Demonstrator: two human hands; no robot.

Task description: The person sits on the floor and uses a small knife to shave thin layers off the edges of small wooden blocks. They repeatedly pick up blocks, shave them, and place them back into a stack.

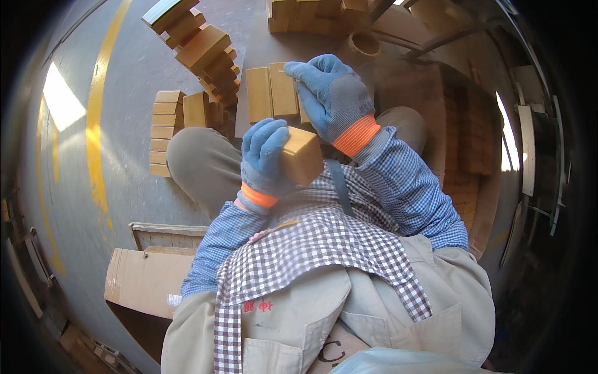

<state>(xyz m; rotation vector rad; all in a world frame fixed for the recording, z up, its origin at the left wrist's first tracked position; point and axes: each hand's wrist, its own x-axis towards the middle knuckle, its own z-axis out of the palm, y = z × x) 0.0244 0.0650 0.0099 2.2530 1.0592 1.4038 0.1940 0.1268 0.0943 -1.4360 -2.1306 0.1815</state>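
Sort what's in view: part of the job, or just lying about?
Likely the job:
left hand
held block
right hand
blocks beside it
block stacks

Apparently lying about:
carton, lower left
pale panel, far right

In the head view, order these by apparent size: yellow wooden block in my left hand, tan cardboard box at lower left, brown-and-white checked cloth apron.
Largest to smallest:
1. Checked apron
2. Cardboard box
3. Wooden block
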